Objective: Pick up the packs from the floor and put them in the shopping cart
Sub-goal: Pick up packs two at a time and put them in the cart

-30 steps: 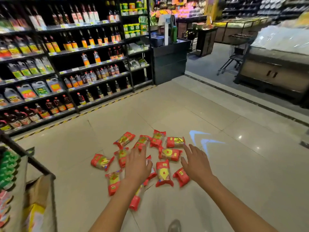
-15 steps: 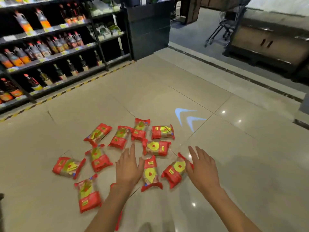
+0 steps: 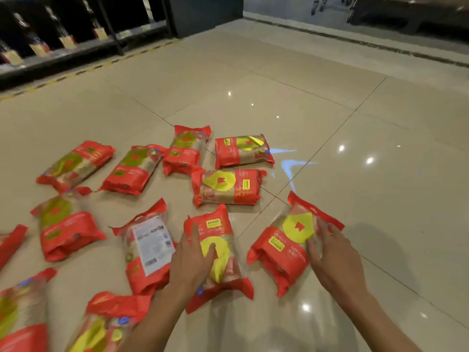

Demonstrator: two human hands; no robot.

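Left hand (image 3: 194, 260) and right hand (image 3: 330, 252) each touch floor packs (image 3: 228, 186).

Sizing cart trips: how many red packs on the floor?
12 packs. Far row: five. Near row: two lying free, one under the left hand, one under the right hand. Left and bottom edge: three, cropped. More may lie offscreen.

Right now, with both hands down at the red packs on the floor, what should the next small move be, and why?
Probably close each grip and lift. The left hand lies with fingers spread on the pack below it, and the right hand touches the edge of the rightmost pack. Neither pack looks gripped yet; both lie flat on the floor, apart from each other. The cart is out of view.
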